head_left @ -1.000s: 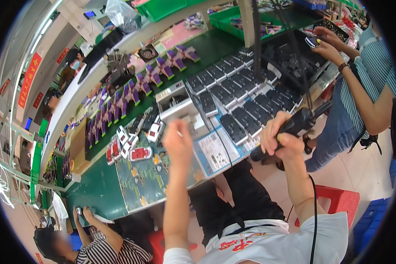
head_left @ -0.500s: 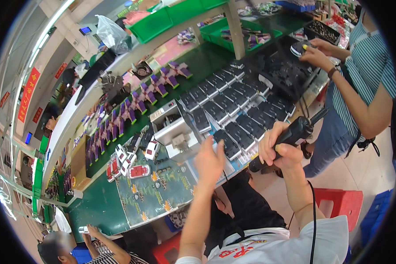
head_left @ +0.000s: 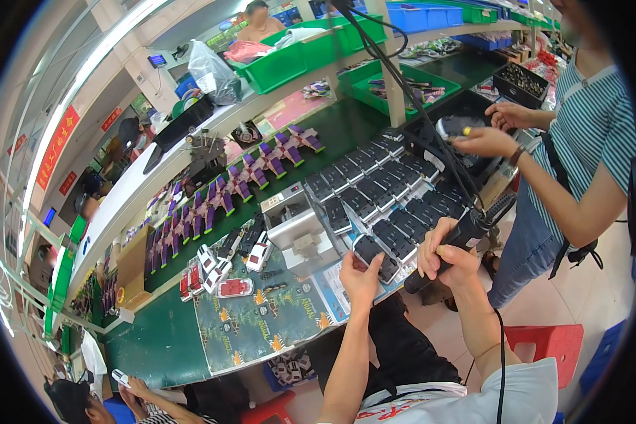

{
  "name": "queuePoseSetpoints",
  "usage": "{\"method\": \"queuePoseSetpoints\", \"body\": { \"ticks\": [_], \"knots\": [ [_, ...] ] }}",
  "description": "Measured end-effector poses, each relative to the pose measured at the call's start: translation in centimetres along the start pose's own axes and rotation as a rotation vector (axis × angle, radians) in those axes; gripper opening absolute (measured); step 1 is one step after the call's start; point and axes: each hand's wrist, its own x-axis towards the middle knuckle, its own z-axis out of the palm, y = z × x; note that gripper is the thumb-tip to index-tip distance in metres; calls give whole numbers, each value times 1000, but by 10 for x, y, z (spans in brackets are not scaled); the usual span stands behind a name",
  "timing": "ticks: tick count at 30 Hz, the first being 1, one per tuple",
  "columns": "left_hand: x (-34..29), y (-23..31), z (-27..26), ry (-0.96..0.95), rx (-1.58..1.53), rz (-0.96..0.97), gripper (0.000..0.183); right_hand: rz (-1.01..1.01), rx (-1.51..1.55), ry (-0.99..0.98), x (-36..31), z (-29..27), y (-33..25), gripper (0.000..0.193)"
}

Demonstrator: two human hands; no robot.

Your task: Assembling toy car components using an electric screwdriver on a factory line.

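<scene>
My right hand [head_left: 452, 260] is wrapped round a black electric screwdriver [head_left: 468, 232], whose cord hangs from above. My left hand [head_left: 361, 280] has its thumb and fingers at the edges of a black toy car chassis [head_left: 368, 247], at the near end of the rows. Several similar black chassis [head_left: 386, 185] lie side by side in slanting rows on the table. To the left of my left hand stands a grey metal box-like device [head_left: 298, 230]. Beyond it, a few small white toy cars [head_left: 259, 253] and a red-and-white one [head_left: 234, 287] rest on the patterned mat [head_left: 261, 332].
A line of purple-and-white toy parts [head_left: 222, 191] runs along the table behind. Green bins [head_left: 283, 71] sit on a raised shelf. At right, a co-worker in a striped top [head_left: 586, 127] handles a dark part. A red stool [head_left: 555, 350] stands near my right arm.
My left hand has come down onto a black chassis and closed on its edges. The right hand still holds the screwdriver. The view has shifted slightly, and the co-worker's hands have moved.
</scene>
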Motion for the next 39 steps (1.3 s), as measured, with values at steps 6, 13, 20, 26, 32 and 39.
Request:
{"method": "queuePoseSetpoints", "body": {
  "ticks": [6,13,20,26,32,39],
  "knots": [
    [-38,3,-96,-94,-922,-303,41,-42,-13,0,16,25,20,26],
    [-30,-20,-152,-18,-1078,-378,39,9,-84,-170,79,54,87,18],
    [-36,-16,-149,-55,-911,-281,23,-243,-298,13,113,102,144,16],
    [-32,-14,-153,-52,-947,-358,21,-197,-438,-15,114,111,162,17],
    [-30,-15,-151,-54,-967,-365,20,-134,-574,-69,122,118,168,24],
    [-28,-17,-149,-53,-928,-380,19,17,-649,-145,133,129,169,27]
  ]
}}
